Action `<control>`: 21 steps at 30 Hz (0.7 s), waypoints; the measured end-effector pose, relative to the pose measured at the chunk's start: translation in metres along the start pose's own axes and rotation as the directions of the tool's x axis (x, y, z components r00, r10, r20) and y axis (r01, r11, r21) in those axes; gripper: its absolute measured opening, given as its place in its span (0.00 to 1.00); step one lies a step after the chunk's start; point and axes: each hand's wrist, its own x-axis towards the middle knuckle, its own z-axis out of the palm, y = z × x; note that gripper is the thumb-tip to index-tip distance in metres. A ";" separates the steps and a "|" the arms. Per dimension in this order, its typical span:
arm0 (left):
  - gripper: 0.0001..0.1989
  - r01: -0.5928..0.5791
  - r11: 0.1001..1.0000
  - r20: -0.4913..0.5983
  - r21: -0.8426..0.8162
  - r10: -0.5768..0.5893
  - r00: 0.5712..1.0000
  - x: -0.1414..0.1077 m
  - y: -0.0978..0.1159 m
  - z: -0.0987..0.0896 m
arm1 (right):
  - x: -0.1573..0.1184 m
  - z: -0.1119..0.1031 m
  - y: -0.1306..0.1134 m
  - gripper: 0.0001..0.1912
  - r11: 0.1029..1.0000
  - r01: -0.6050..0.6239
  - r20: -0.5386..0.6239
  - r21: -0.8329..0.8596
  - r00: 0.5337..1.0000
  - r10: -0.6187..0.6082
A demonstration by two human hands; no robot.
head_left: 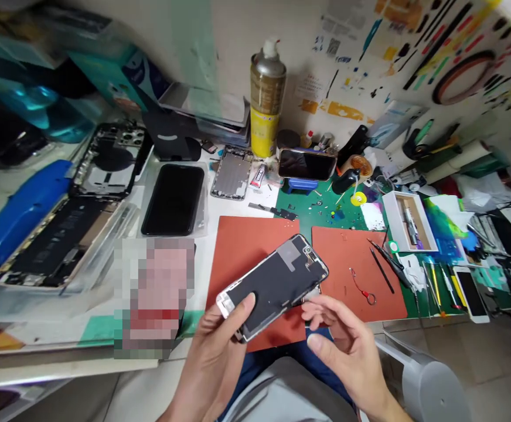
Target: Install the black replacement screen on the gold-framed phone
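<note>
My left hand (pixel 218 351) grips a phone screen assembly (pixel 271 281) by its lower left end, thumb on top. The dark back of the panel faces up, with a grey patch and small parts near its far right end. It is tilted above a reddish-brown mat (pixel 233 240). Close to its right edge is my right hand (pixel 347 346), fingers curved and apart. I see nothing held in that hand, though a small dark bit by its fingertips is hard to make out. Tweezers (pixel 387 258) lie on the second mat (pixel 332 246).
An opened phone (pixel 57 240) lies at the left by a blue tool (pixel 22 214). A black phone (pixel 174 199) sits beyond the left mat. Behind stand a spray can (pixel 266 99) and a propped phone (pixel 307 164). Screwdrivers (pixel 451 287) and a white box (pixel 409 220) are right.
</note>
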 end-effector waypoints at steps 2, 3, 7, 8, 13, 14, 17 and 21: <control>0.28 0.110 0.994 0.059 -0.020 -0.109 0.992 -0.007 -0.010 0.008 | 0.004 -0.001 0.003 0.38 0.989 0.010 0.124 0.148 0.992 -0.029; 0.28 0.162 0.986 0.086 -0.024 -0.160 0.983 -0.011 -0.016 0.012 | 0.006 -0.001 0.004 0.42 0.976 0.001 0.175 0.220 0.984 -0.040; 0.28 0.286 0.958 0.161 -0.003 -0.282 0.946 -0.026 -0.041 0.023 | 0.009 -0.001 0.007 0.44 0.934 -0.070 0.274 0.351 0.961 -0.031; 0.28 0.306 0.952 0.168 -0.001 -0.302 0.938 -0.028 -0.046 0.024 | 0.009 -0.002 0.007 0.42 0.932 -0.065 0.278 0.356 0.960 -0.039; 0.22 0.383 0.923 0.242 -0.031 -0.365 0.899 -0.027 -0.066 0.029 | 0.008 -0.013 0.005 0.43 0.941 0.040 0.208 0.336 0.971 -0.115; 0.20 0.396 0.918 0.278 -0.039 -0.370 0.886 -0.025 -0.069 0.030 | 0.008 -0.015 0.004 0.46 0.945 0.061 0.193 0.321 0.973 -0.128; 0.15 0.446 0.894 0.438 -0.049 -0.382 0.814 -0.021 -0.081 0.034 | 0.010 -0.025 -0.008 0.48 0.955 0.123 0.166 0.270 0.971 -0.172; 0.29 0.363 0.930 0.625 0.051 -0.313 0.715 -0.019 -0.088 0.025 | 0.022 -0.063 -0.046 0.45 0.960 0.247 -0.046 0.130 0.969 -0.243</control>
